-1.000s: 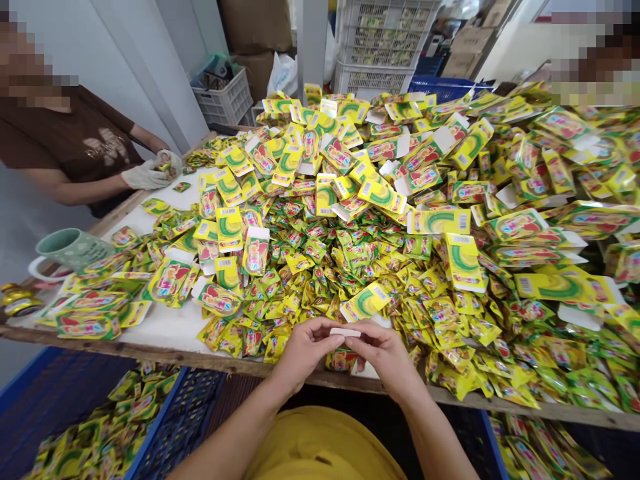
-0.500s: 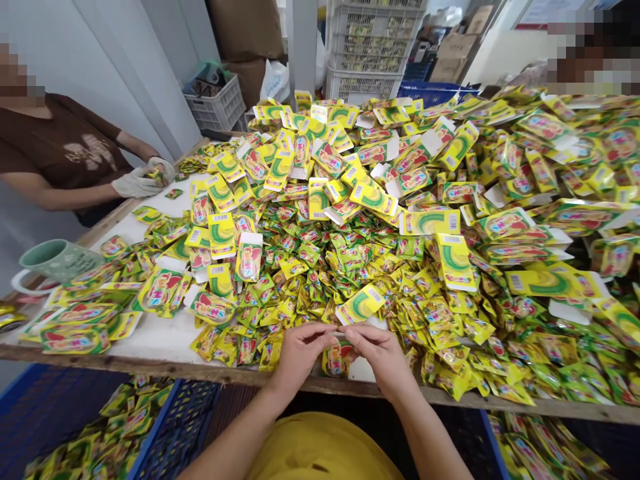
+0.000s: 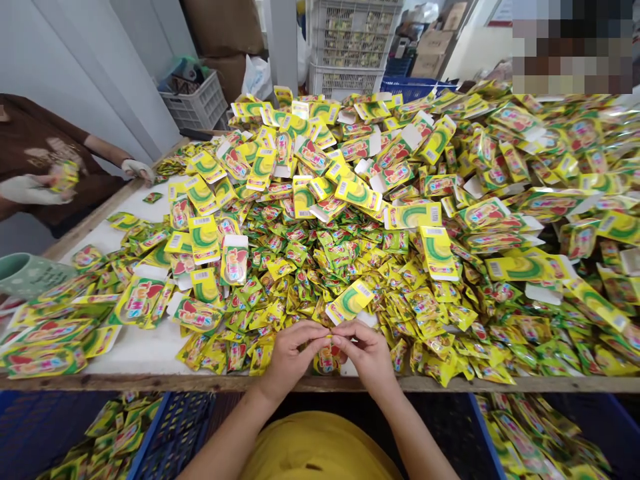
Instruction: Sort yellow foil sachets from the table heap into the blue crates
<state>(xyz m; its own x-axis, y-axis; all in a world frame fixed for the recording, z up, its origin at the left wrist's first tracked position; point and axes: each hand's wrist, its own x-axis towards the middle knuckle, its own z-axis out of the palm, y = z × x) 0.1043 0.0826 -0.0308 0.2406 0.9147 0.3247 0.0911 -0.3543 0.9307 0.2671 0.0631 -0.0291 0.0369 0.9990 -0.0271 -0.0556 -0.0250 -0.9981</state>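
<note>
My left hand [image 3: 295,355] and my right hand [image 3: 368,355] meet at the table's front edge, fingers closed in a pinch. Between them is a small yellow-and-green carton [image 3: 327,360] with red print, gripped at its top edge; my fingers hide that edge. Just beyond my fingertips a yellow carton [image 3: 350,300] lies tilted on a heap of small yellow-green sachets [image 3: 300,273]. More cartons [image 3: 204,239], several with white flaps standing out, are piled to the left and behind.
Blue crates [image 3: 150,437] holding packets stand below the wooden table edge [image 3: 150,382]. A green mug [image 3: 37,275] is at the left. Across the left side, a co-worker's gloved hand [image 3: 30,190] holds a bunch of sachets. Grey crates [image 3: 350,40] are stacked behind.
The view has turned slightly right. My hands stay pinched at the carton's top. The co-worker's hands have moved apart, one drawing sachets back toward the body.
</note>
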